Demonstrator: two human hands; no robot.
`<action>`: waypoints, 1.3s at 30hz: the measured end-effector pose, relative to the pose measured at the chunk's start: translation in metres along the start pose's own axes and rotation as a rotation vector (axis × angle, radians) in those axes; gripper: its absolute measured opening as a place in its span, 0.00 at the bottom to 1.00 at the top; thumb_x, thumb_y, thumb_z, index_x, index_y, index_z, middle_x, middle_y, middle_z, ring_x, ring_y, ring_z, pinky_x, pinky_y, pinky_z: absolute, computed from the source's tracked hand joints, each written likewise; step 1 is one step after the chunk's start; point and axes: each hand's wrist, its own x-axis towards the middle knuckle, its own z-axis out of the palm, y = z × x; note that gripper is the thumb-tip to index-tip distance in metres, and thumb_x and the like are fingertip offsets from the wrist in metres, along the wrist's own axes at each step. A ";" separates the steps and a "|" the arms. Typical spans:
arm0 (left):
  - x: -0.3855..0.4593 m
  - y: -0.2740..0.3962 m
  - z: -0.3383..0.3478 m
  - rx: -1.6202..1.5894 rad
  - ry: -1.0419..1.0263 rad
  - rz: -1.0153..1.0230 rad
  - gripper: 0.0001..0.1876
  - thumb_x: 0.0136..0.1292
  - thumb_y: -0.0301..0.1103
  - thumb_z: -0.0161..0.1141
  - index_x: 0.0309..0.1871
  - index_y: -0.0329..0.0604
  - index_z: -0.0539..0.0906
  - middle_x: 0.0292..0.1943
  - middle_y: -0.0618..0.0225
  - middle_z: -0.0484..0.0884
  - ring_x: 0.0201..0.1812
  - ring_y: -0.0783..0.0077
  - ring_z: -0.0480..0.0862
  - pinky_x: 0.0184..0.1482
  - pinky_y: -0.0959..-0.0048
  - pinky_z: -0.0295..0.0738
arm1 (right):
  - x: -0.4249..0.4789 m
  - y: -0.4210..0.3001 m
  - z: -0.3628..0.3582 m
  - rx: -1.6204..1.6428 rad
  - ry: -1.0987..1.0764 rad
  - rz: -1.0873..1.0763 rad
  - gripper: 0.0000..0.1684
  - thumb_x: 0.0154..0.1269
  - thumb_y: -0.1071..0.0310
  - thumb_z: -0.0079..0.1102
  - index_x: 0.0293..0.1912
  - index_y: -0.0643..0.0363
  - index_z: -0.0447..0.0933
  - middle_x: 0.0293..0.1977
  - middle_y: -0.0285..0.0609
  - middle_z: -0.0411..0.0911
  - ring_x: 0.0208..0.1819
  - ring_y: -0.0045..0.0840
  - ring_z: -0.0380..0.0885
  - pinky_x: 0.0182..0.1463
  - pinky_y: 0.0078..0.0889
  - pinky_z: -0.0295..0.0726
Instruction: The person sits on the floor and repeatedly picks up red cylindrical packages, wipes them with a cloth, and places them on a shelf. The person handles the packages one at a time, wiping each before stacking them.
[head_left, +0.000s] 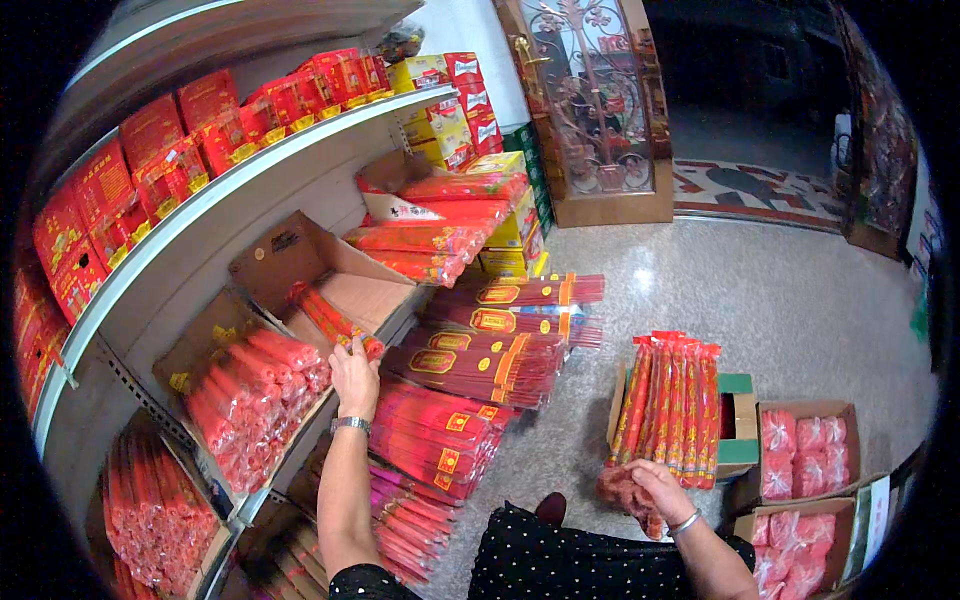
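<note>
My left hand reaches into a cardboard box on the shelf at left. Its fingers close over the near end of the red wrapped sticks, which look like candles or incense and bear gold print. A metal watch is on that wrist. In my right hand is a bunched reddish-brown cloth. Just beyond it lies a row of similar red and gold wrapped sticks on top of a green and brown carton. The open cardboard box around my left hand shows much of its bare bottom.
Clear-wrapped red sticks fill a neighbouring box. Incense bundles jut out below the shelf. Red gift boxes line the upper shelf. Boxes of pink packs stand at right. An ornate door stands ajar at the back.
</note>
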 end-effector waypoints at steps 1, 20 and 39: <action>0.007 0.003 0.005 -0.001 -0.001 0.013 0.30 0.52 0.34 0.70 0.59 0.38 0.74 0.53 0.47 0.72 0.52 0.49 0.73 0.55 0.59 0.73 | 0.000 -0.003 0.002 0.009 0.000 0.016 0.15 0.70 0.63 0.53 0.48 0.63 0.77 0.39 0.34 0.80 0.40 0.14 0.75 0.46 0.19 0.75; 0.026 0.062 0.062 0.119 0.253 0.105 0.37 0.58 0.39 0.66 0.69 0.44 0.62 0.62 0.42 0.68 0.63 0.42 0.68 0.61 0.50 0.65 | -0.017 -0.010 -0.006 -0.291 -0.116 -0.026 0.21 0.71 0.53 0.51 0.46 0.63 0.77 0.31 0.37 0.80 0.30 0.17 0.76 0.32 0.25 0.76; -0.304 0.443 0.101 -0.499 -0.903 0.415 0.47 0.42 0.54 0.73 0.58 0.24 0.70 0.55 0.35 0.73 0.58 0.41 0.73 0.61 0.53 0.67 | -0.045 -0.041 -0.037 -0.284 0.000 -0.267 0.23 0.70 0.51 0.52 0.34 0.66 0.75 0.23 0.40 0.79 0.25 0.23 0.77 0.31 0.30 0.77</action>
